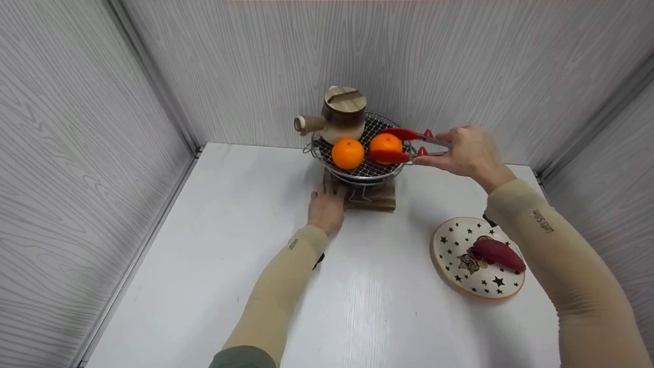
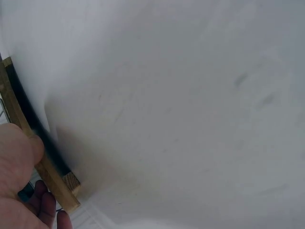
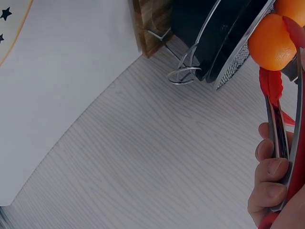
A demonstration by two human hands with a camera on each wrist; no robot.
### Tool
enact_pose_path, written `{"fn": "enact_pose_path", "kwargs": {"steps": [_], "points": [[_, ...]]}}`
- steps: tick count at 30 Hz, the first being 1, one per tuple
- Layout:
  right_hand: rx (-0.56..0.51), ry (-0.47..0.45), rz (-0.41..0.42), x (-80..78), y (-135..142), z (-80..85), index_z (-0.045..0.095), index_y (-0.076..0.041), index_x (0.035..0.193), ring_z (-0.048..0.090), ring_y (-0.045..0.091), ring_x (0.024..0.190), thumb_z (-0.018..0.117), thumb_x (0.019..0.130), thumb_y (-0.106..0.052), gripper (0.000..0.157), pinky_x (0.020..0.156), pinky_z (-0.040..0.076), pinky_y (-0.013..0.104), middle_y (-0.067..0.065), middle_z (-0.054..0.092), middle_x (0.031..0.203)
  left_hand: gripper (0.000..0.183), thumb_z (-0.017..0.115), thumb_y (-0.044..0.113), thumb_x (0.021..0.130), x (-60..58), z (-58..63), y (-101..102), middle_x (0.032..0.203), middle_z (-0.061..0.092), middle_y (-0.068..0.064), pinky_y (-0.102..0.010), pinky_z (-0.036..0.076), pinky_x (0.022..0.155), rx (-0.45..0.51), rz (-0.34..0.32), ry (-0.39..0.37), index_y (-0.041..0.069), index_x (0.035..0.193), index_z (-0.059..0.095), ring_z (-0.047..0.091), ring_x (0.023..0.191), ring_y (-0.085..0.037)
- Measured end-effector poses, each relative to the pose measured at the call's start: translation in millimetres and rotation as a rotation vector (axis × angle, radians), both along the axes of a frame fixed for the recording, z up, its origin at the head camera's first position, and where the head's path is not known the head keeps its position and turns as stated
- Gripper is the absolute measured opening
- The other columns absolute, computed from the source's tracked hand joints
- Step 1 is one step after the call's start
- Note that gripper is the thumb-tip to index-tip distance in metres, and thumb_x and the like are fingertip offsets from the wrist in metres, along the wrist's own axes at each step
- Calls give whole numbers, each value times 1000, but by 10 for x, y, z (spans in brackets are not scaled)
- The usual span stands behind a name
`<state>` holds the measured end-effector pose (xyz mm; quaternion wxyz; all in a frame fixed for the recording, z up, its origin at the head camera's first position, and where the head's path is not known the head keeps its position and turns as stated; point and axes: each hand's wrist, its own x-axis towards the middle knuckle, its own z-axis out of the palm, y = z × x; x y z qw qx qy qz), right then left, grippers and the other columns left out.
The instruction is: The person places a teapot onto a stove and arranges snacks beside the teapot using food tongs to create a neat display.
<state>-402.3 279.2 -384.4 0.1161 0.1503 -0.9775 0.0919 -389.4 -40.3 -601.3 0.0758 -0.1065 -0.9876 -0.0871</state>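
Observation:
My right hand [image 1: 472, 153] grips a pair of red-tipped metal tongs [image 1: 403, 155]. Their red tips lie on either side of an orange [image 1: 387, 145] at the right of a round wire grill rack [image 1: 370, 171]. In the right wrist view, fingers curl round the tong arms [image 3: 279, 138]. A second orange [image 1: 348, 154] rests on the rack, left of the first. At the front left of the stand, my left hand [image 1: 326, 209] holds the edge of the wooden board [image 1: 378, 202] beneath the grill. The left wrist view shows thumb and fingers on opposite sides of that board [image 2: 55, 183].
A brown and cream pot [image 1: 343, 120] with a wooden lid and side handle stands at the rack's back left. On the right, a star-patterned plate [image 1: 454, 276] bears a dark red sweet potato [image 1: 499, 254]. Grey wood-grain walls [image 1: 245, 71] enclose the white table [image 1: 214, 255].

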Motion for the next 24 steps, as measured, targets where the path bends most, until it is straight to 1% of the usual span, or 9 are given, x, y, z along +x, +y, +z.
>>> {"fn": "enact_pose_path", "kwargs": {"steps": [4, 10, 15, 18, 20, 24], "points": [[-21, -4, 8, -8, -29, -43, 80, -8, 138, 42, 21, 69, 78, 81, -90, 100, 53, 28, 33, 21, 84, 96, 53, 67, 28, 111, 2, -10, -9, 170, 48, -29, -59, 52, 109, 28, -13, 15, 15, 160, 54, 54, 148, -46], [-45, -28, -1, -7, -41, -79, 80, -6, 137, 49, 25, 73, 79, 81, -90, 100, 55, 31, 34, 22, 85, 103, 51, 66, 24, 110, -2, -41, -11, 167, 50, -29, -60, 53, 107, 43, -22, 47, 14, 159, 55, 56, 145, -46], [-69, -30, -8, -11, -37, -116, 81, -7, 136, 51, 25, 75, 79, 80, -90, 100, 57, 33, 34, 19, 81, 95, 51, 65, 26, 112, -2, -56, -17, 170, 47, -31, -61, 53, 107, 53, -25, 56, 13, 160, 54, 56, 146, -46], [-92, -14, 2, -9, -32, -146, 82, -7, 134, 49, 25, 73, 82, 81, -86, 95, 58, 31, 34, 16, 76, 85, 53, 67, 28, 111, -5, -49, -19, 170, 47, -31, -61, 53, 107, 44, -22, 51, 13, 160, 54, 55, 148, -46], [-104, -2, 10, -9, -30, -164, 83, -7, 133, 49, 25, 73, 84, 81, -83, 92, 59, 31, 35, 15, 73, 83, 53, 67, 27, 111, -6, -38, -18, 170, 48, -31, -61, 53, 108, 36, -19, 45, 13, 160, 54, 55, 148, -46], [-109, -10, 9, -3, -31, -179, 83, -7, 132, 53, 27, 75, 84, 82, -83, 92, 61, 35, 36, 17, 77, 89, 53, 67, 27, 111, -1, -44, -18, 172, 46, -31, -61, 53, 108, 42, -19, 48, 13, 160, 55, 55, 150, -46]]}}
